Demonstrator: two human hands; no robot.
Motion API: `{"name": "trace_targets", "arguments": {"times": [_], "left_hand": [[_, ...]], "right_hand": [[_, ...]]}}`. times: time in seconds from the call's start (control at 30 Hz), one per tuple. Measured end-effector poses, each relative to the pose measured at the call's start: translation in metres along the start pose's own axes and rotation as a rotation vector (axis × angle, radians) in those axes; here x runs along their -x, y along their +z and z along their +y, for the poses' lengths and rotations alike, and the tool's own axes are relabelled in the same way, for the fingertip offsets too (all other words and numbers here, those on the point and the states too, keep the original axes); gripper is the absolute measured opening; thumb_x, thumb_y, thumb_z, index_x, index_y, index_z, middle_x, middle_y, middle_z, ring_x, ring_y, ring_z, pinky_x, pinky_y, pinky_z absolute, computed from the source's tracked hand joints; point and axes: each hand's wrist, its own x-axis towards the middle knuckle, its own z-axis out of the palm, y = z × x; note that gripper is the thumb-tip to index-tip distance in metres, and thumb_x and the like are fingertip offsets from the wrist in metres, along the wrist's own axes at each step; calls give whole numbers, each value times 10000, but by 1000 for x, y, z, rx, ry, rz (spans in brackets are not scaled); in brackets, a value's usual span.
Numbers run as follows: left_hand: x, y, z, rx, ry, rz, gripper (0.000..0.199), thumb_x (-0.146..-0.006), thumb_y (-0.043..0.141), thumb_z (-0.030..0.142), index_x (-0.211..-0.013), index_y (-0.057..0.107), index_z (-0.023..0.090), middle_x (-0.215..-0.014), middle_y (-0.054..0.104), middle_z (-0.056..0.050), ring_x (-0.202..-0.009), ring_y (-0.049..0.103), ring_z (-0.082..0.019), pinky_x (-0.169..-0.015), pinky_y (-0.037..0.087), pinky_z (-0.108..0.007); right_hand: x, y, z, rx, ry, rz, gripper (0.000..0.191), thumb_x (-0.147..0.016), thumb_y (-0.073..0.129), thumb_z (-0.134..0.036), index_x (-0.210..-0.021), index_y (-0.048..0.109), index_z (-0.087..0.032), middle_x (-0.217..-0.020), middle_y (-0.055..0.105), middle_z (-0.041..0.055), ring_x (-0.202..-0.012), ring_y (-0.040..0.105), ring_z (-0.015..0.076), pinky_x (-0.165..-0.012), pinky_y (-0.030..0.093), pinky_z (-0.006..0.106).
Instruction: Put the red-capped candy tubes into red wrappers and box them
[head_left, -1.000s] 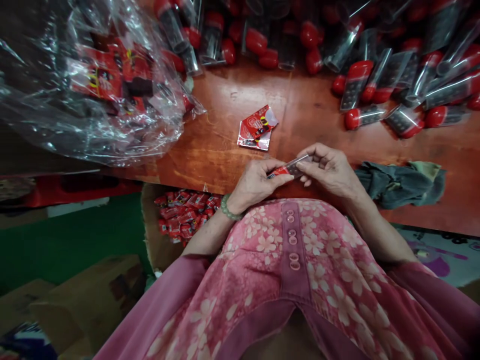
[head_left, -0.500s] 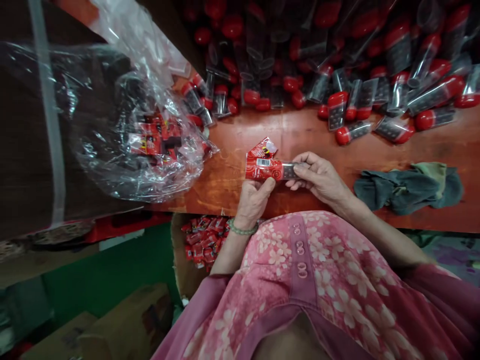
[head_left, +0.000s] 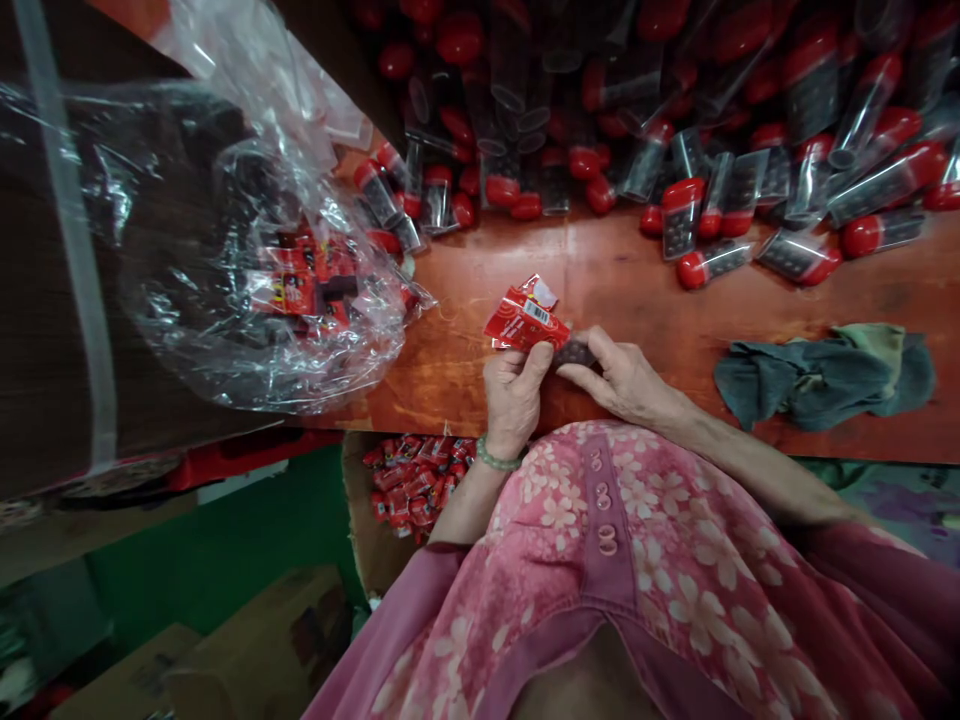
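Near the table's front edge, my left hand pinches a red printed wrapper between thumb and fingers. A dark dotted tube joins the wrapper's right end, partly inside it. My right hand has its thumb and fingers closed on the tube's right end. Wrapper and tube slant down to the right. A piece of the wrapper with a pale patch sticks up behind the barcode. My fingers hide part of the tube.
Clear tubes with red caps are heaped at the back of the orange table. A plastic bag of red wrappers lies left, a grey-green cloth right. Below the edge, a cardboard box holds red packets.
The wrapper and tube have tilted, with the tube end lower. My right hand has moved left and slightly down, closer to my left hand. Less of the tube shows.
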Motion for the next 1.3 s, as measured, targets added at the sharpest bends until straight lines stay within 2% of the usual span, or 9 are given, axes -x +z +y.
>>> {"name": "trace_targets", "arguments": {"times": [0.13, 0.27, 0.4, 0.53, 0.73, 0.87, 1.0, 1.1, 1.3], "left_hand": [[-5, 1, 1, 20, 27, 12, 522, -644, 839, 666, -727, 731, 162, -683, 718, -9, -675, 677, -144, -718, 556, -270], [-6, 8, 13, 136, 57, -88, 599, -589, 841, 723, -825, 756, 180, -844, 779, -67, -954, 750, -239, -922, 588, -355], [-6, 9, 23, 168, 15, -107, 475, -663, 866, 604, -872, 767, 190, -970, 796, -80, -1133, 724, -279, -1038, 562, -413], [-4, 6, 25, 229, -11, -123, 456, -666, 875, 580, -884, 772, 193, -956, 800, -70, -1035, 753, -257, -922, 607, -371], [1, 8, 23, 142, -109, -261, 482, -722, 831, 587, -950, 784, 166, -1019, 799, -104, -739, 723, -178, -636, 569, -278], [0, 7, 24, 133, -86, -275, 469, -755, 797, 600, -954, 787, 176, -1096, 788, -113, -883, 741, -219, -675, 567, -277], [-1, 9, 23, 116, -93, -291, 462, -772, 778, 603, -956, 784, 179, -1109, 776, -101, -811, 715, -187, -657, 556, -272], [-1, 12, 21, 131, -117, -315, 470, -779, 767, 614, -952, 778, 176, -1015, 767, -74, -614, 592, -106, -589, 503, -261], [0, 15, 16, 183, -124, -349, 446, -798, 759, 604, -824, 733, 160, -638, 600, 9, -570, 494, -85, -574, 421, -239]], "right_hand": [[-6, 1, -3, 7, -57, -10, 212, -933, 607, -407, -955, 539, -207, -762, 619, -11, -641, 547, 132, -605, 389, 244], [-11, 2, -6, -109, -85, -47, 196, -934, 614, -375, -910, 530, -199, -721, 533, -49, -602, 464, 95, -579, 358, 225], [-10, 0, -9, -224, -26, -145, 200, -925, 631, -375, -957, 554, -194, -720, 526, -54, -597, 476, 92, -571, 372, 221], [-6, -5, -11, -402, 87, -254, 261, -976, 571, -439, -1026, 574, -182, -842, 641, 4, -668, 610, 111, -649, 479, 240], [-7, -9, -12, -477, 85, -228, 335, -970, 573, -518, -926, 589, -186, -807, 649, 11, -631, 614, 112, -636, 504, 251], [-11, -12, -16, -331, 53, -185, 242, -965, 600, -435, -908, 585, -200, -739, 631, -16, -620, 604, 107, -622, 487, 241], [-13, -6, -18, -560, 127, -98, 340, -888, 694, -524, -942, 546, -223, -909, 649, 1, -611, 611, 89, -571, 531, 234], [-15, 1, -17, -687, 151, 20, 435, -817, 771, -549, -888, 475, -238, -1035, 637, 8, -572, 606, 63, -514, 540, 223], [-22, 2, -10, -715, 182, 19, 519, -734, 834, -585, -840, 466, -234, -887, 644, -29, -489, 619, 67, -473, 542, 213]]}}
